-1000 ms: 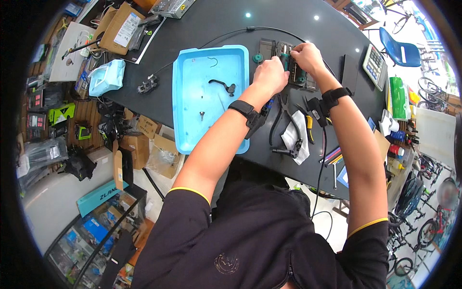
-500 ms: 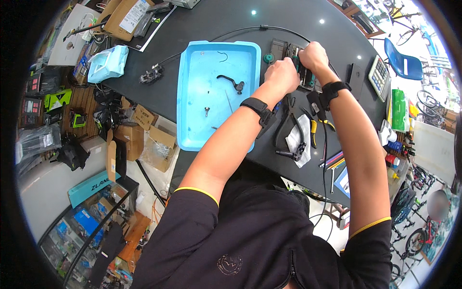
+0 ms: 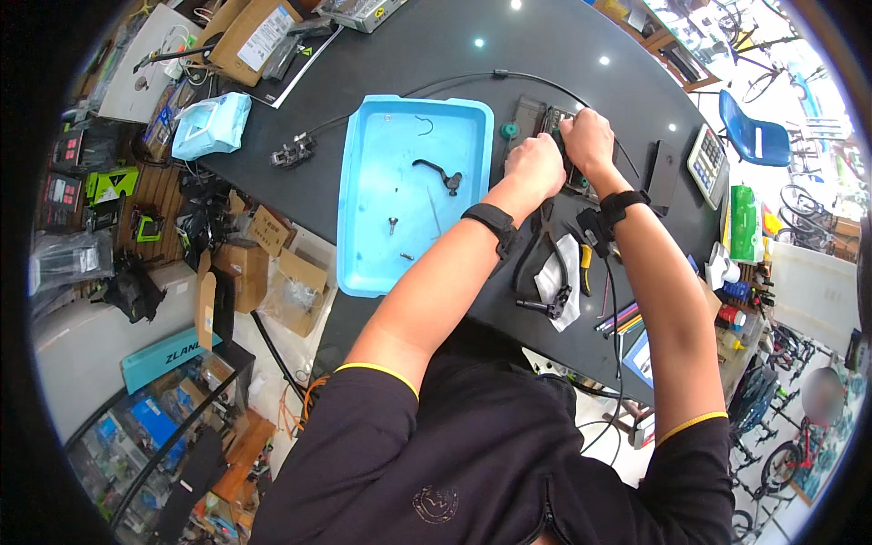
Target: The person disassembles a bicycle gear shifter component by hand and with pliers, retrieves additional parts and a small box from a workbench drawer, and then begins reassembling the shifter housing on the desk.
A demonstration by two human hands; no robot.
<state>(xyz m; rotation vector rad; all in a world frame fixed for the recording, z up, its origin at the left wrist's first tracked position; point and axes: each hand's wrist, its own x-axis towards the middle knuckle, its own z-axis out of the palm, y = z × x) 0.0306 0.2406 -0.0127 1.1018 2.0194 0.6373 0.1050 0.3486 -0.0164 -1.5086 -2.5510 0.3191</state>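
Note:
Both hands work over a dark tool case with green-handled tools in it, on the far side of the table. My left hand is closed over the case's near part; its fingertips are hidden from view. Just to its right, my right hand bends its fingers down over the case, closed, and what they grip is hidden. A round green knob-like piece lies by the left hand. Left of the hands, a light blue tray holds a black brake lever, a bolt, a hooked wire and small parts.
A black hose arcs behind the tray, with a brake caliper at its left end. Nearer me are yellow-handled pliers, a white cloth and colored rods. A calculator sits at right.
My right hand has come slightly nearer me and closer to my left, covering more of the tools in the case. The whole view has shifted slightly.

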